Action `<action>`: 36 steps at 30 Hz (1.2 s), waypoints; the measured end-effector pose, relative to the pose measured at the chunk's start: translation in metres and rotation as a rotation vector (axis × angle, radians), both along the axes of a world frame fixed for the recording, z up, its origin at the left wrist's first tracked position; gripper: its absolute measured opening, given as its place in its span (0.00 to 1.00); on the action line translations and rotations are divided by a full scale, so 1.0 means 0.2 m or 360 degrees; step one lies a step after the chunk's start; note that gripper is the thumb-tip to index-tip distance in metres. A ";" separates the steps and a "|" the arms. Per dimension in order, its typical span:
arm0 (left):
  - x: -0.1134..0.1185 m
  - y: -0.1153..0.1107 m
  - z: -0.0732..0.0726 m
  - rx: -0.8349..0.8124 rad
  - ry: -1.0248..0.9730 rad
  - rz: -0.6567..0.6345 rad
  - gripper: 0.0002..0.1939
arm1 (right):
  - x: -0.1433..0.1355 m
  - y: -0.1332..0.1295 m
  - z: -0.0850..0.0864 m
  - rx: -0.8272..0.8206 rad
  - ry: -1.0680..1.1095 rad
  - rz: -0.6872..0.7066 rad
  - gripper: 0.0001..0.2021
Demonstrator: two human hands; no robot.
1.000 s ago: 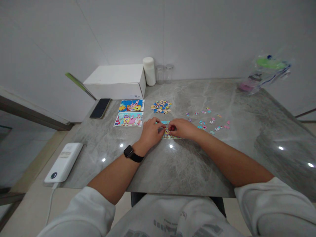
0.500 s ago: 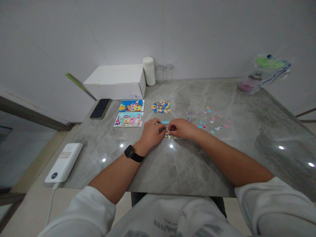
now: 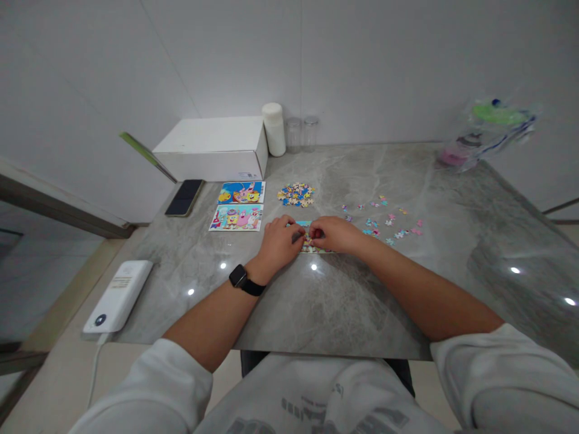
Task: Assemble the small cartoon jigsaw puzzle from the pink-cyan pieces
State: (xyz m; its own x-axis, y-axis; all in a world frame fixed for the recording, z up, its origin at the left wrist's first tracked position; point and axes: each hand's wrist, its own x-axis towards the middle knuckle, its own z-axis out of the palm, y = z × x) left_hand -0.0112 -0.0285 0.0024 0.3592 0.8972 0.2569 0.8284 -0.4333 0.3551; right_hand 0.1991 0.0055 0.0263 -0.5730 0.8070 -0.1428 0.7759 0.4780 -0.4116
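A partly covered jigsaw puzzle (image 3: 304, 223) with a light blue top edge lies flat on the grey table. My left hand (image 3: 281, 242), with a black watch at the wrist, rests on its left part, fingers curled and pressed against it. From the other side, my right hand (image 3: 333, 234) pinches at the middle of the puzzle, its fingertips on a small puzzle piece. The hands hide much of the picture. Loose pink and blue puzzle pieces (image 3: 400, 234) lie scattered right of my right hand. Beyond the hands is a heap of blue and yellow pieces (image 3: 295, 194).
Two cartoon picture cards (image 3: 236, 218) lie left of the heap. Behind them stand a white box (image 3: 208, 150), a white bottle (image 3: 274, 130) and two clear glasses (image 3: 310, 134). A phone (image 3: 184, 198) and a white power bank (image 3: 118, 296) are at left, a plastic bag (image 3: 488, 135) far right.
Both hands stay at the same spot on the puzzle, with barely any finger movement. The whole view has shifted very slightly.
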 end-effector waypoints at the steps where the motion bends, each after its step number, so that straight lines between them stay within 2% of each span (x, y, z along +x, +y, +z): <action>1: 0.00 0.00 0.00 0.0002 -0.0001 -0.0003 0.07 | 0.00 0.00 0.00 0.0002 0.0002 -0.0002 0.06; 29: 0.00 0.01 -0.01 0.0006 0.0041 -0.0020 0.07 | -0.01 -0.01 0.01 0.0038 0.0044 -0.0016 0.04; 32: 0.00 0.01 0.00 0.0030 -0.0030 -0.0038 0.07 | 0.03 0.02 0.05 0.0121 0.0151 -0.0053 0.04; 36: -0.01 0.01 0.02 0.0149 -0.0314 -0.0049 0.07 | 0.17 0.08 0.18 0.0287 0.0274 -0.0298 0.04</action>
State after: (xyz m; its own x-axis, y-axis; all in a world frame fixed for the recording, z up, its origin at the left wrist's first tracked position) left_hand -0.0128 -0.0257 0.0058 0.3207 0.8555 0.4066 0.7328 -0.4961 0.4658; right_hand 0.2326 0.0218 0.0621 -0.4151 0.9044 0.0987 0.7837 0.4106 -0.4661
